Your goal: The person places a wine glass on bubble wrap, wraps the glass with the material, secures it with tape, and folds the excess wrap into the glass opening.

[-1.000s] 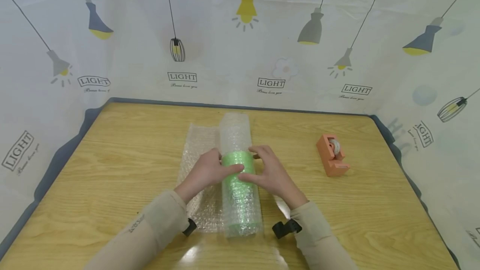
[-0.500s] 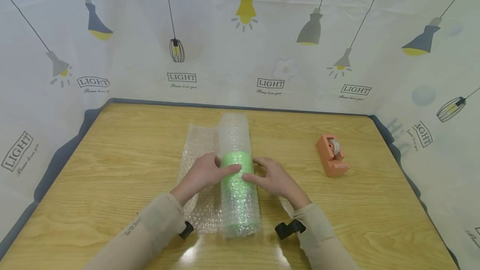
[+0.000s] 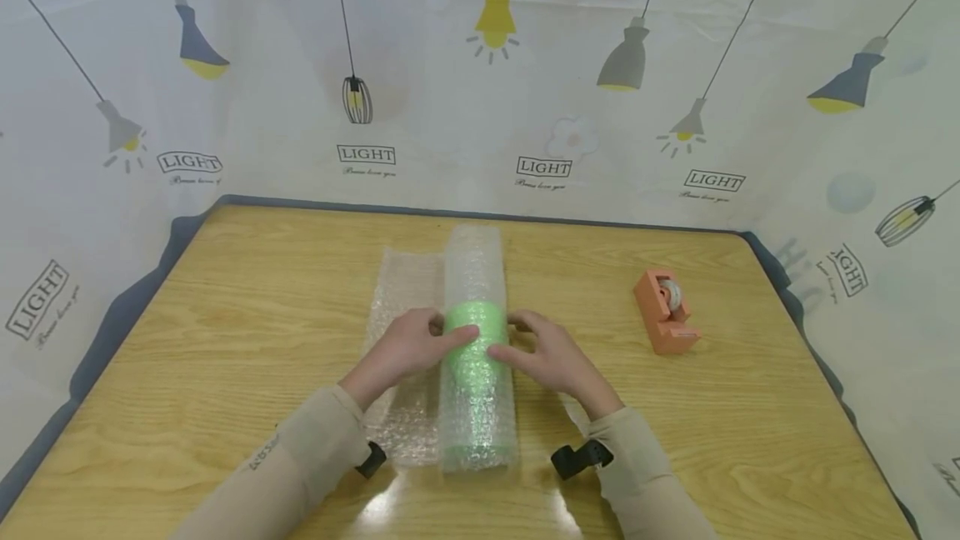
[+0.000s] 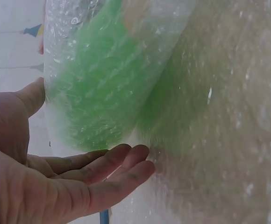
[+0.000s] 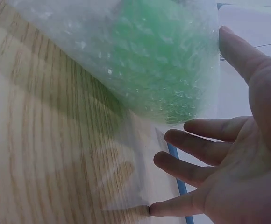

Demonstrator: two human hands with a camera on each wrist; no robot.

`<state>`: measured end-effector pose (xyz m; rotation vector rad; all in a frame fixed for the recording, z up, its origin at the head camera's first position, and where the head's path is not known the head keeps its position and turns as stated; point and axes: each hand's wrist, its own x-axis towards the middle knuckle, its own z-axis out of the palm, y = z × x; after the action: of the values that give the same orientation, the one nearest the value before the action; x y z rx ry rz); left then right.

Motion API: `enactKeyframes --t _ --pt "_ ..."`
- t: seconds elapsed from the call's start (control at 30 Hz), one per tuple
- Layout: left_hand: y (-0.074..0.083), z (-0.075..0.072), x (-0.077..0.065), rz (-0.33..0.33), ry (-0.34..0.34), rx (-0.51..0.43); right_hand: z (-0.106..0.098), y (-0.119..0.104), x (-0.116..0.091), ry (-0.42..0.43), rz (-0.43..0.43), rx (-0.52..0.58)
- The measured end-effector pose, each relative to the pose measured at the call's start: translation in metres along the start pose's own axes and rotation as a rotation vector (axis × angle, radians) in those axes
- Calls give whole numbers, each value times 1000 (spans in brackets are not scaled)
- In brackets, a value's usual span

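- The bubble-wrap roll [image 3: 474,265] lay lengthwise on the middle of the wooden table [image 3: 225,315], pointing away from the person.
- A green thing [image 3: 472,369] showed through its nearer part; its exact shape was hard to make out through the bubbles.
- The left hand [image 3: 408,348] was at the roll's left side, its thumb on top, its fingers extended and loose, touching rather than gripping.
- The right hand [image 3: 551,354] faced it from the right, thumb against the wrap, fingers spread and nearly straight, with nothing clasped.
- A loose flap [image 3: 405,286] of bubble wrap lay flat left of the roll, partly under the left hand.
- An orange tape dispenser [image 3: 662,319] stood well apart, on the right.
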<state>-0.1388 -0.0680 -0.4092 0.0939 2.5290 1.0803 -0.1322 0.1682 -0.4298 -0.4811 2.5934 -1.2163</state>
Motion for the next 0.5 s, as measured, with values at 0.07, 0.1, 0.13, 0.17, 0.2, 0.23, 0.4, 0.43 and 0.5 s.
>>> enactKeyframes --t 0.07,0.1,0.13,0.17,0.2,0.23,0.4,0.43,0.5 --pt "-1 0 1 9 -15 -8 0 0 0 9 1 4" --pt "-2 0 2 13 -23 -15 -1 0 0 15 -2 5" --pt "-3 0 2 15 -32 -22 -1 0 0 22 -1 5" --pt "-4 -1 3 18 -41 -28 -1 0 0 29 -3 2" --pt "-5 -1 3 20 -50 -34 -2 0 0 36 -1 -1" --pt "-6 -1 4 22 -57 -36 -2 -1 0 43 -2 -4" --pt "-9 -4 5 8 -73 -39 -1 -5 0 69 30 -8" --pt "-9 -5 5 2 -69 -37 0 -6 0 71 40 -5" --pt "-9 -6 5 -16 -55 -37 2 -9 1 78 60 -3"
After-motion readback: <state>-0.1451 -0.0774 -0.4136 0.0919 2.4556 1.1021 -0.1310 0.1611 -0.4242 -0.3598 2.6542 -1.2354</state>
